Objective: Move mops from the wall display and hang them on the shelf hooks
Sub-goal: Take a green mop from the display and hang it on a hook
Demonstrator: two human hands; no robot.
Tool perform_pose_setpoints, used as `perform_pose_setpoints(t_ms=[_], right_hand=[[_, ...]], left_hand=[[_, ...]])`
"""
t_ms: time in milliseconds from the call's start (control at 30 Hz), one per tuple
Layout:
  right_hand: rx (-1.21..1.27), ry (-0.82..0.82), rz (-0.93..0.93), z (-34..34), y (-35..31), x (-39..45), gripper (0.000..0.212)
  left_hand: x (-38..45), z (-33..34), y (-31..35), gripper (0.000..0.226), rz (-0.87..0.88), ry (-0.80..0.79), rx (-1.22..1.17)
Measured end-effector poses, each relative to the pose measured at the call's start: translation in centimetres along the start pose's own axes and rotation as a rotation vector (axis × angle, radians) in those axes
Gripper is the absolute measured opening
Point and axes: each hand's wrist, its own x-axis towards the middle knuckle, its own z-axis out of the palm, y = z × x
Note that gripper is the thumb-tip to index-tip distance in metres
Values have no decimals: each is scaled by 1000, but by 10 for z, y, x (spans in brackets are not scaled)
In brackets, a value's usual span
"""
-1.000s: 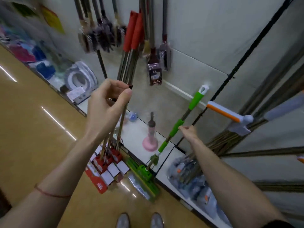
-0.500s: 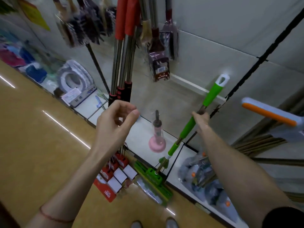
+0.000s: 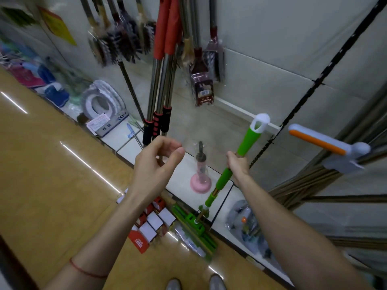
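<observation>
Green-handled mop: right of centre frame, leaning, flat green head down at the floor edge by the low shelf, white hang-loop uppermost. Right hand clenched round the shaft just below the upper green grip. Left hand centre frame, fingers loosely curled, holding nothing, just in front of the red-handled steel mops hanging upper centre. Judgement: pole stiff, light, head-heavy; the head will swing if lifted high. Best hold mid-shaft on the grip, second hand near the loop to steer it onto a hook. Pink plunger stands between the hands.
</observation>
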Motion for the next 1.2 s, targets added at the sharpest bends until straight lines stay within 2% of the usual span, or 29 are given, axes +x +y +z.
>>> perform_pose_setpoints(t_ms=[133,200,333,533,700,767,900,1200], right_hand=[[-33,1,-21,5,-3,-53,8],[-36,-5,-33,6,-8,-81,10],[-25,21,-139,-1,-27,-131,27],[-17,109,-229,-32,-73,-197,30],[-2,153,-305,-64,-96,-245,22],[11,180,-338,-85,-102,-265,20],[59,239,-355,-138,-107,-299,42],[264,449,-411,-318,-99,-398,43]], left_hand=[[-16,-27,22,25,28,1,11],[-21,-41,31,18,44,-4,6],[-31,-66,50,3,103,-23,20],[-43,-89,83,7,203,-98,-7],[-51,-87,113,11,292,-160,-86],[-54,-78,125,11,321,-200,-110],[-64,-44,157,5,375,-298,-192],[-156,91,273,11,605,-622,-327]])
